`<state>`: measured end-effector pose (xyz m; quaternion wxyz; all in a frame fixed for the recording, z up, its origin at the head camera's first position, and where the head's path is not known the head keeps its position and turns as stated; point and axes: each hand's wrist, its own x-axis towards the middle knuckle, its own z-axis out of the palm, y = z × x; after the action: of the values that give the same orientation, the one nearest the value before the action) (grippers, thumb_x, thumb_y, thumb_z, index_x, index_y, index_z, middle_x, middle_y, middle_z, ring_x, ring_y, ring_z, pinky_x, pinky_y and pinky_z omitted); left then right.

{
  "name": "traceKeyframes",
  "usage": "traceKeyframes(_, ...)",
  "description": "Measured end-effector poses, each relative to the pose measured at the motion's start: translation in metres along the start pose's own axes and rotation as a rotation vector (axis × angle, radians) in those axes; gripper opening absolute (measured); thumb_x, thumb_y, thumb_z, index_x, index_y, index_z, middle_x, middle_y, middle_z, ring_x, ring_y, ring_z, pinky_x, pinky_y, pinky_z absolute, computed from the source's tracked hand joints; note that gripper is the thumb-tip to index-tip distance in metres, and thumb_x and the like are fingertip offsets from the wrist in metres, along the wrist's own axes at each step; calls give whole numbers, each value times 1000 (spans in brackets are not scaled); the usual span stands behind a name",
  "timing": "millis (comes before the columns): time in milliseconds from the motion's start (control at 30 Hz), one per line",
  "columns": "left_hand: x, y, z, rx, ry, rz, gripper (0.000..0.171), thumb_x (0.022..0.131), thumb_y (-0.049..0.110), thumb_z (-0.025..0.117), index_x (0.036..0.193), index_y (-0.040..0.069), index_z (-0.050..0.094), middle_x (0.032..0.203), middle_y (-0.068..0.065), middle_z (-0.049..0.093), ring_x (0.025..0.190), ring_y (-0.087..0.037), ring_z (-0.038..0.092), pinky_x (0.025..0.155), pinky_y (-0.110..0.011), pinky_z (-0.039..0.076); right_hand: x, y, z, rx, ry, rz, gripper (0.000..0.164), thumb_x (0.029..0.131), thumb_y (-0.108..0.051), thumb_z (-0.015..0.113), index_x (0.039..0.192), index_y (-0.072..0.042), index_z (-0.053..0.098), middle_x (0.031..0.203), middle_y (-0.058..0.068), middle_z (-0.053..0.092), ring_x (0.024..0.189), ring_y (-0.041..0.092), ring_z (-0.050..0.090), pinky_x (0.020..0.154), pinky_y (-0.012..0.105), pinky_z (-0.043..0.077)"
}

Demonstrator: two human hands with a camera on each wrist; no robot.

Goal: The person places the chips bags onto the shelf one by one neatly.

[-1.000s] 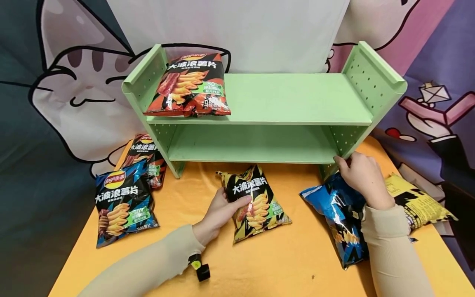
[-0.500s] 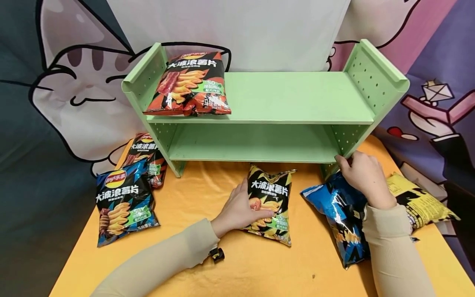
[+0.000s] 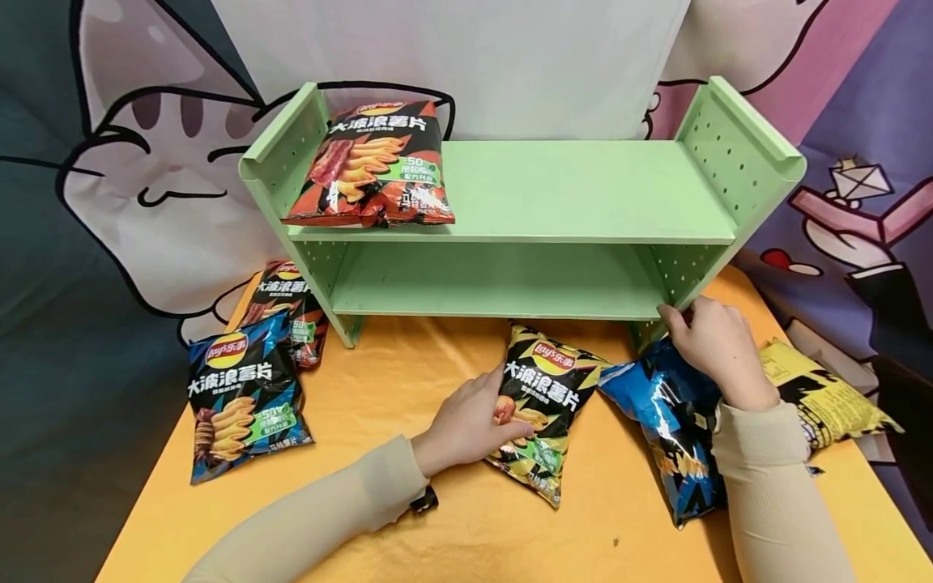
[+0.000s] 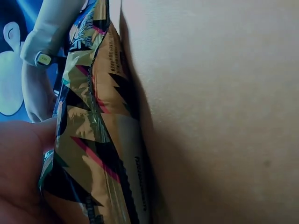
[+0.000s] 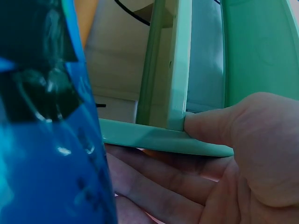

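Shifted rightward, gold bag (image 3: 555,397) is held by left hand (image 3: 466,423) — green shelf (image 3: 583,194), red bag (image 3: 379,166) atop, by right hand (image 3: 717,352).

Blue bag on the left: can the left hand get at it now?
Probably not yet: the left hand holds the gold bag, though nothing visible blocks the way to the blue bag.

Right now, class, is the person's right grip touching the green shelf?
Touching. The right wrist view shows it plainly: the right grip has its thumb against the green shelf, no gap between.
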<state>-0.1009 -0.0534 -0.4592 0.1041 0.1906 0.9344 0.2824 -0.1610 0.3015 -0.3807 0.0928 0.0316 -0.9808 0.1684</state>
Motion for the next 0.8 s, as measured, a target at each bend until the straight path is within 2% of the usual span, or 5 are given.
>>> traceKeyframes(100, -3, 0, 0, 62, 32, 52, 108, 89, 71, 66, 164, 5, 26, 161, -14, 47, 143, -36, 51, 112, -52, 47, 0, 0, -1, -1, 3, -2, 47, 108, -39, 51, 75, -5, 54, 58, 8, 45, 53, 27, 47, 51, 35, 31)
traceKeyframes(233, -8, 1, -1, 114, 55, 119, 99, 93, 66, 65, 164, 7, 28, 155, -13, 53, 141, -33, 54, 112, -50, 48, -1, -1, -1, -1, 8, -11, 48, 108, -38, 51, 73, -5, 53, 57, 7, 44, 52, 26, 46, 50, 34, 31)
traceKeyframes(467, -18, 2, -8, 130, 71, 215, 85, 98, 59, 61, 161, 9, 36, 155, -16, 53, 142, -34, 53, 115, -51, 45, 0, -2, 0, 1, 6, -16, 48, 108, -39, 50, 75, -5, 54, 58, 7, 44, 52, 26, 45, 50, 34, 31)
traceKeyframes(667, -24, 5, -21, 177, 152, 368, 73, 100, 53, 62, 157, 10, 45, 141, -10, 66, 129, -28, 64, 105, -45, 54, -1, -1, 0, 6, 13, -17, 47, 108, -38, 51, 75, -5, 54, 57, 7, 44, 51, 25, 45, 51, 34, 31)
traceKeyframes(800, -27, 11, -36, 177, 215, 465, 70, 100, 50, 65, 153, 8, 48, 136, -7, 68, 126, -24, 66, 103, -41, 56, -1, 0, 0, 9, 7, -12, 47, 108, -39, 51, 76, -5, 55, 57, 7, 44, 51, 25, 46, 51, 34, 32)
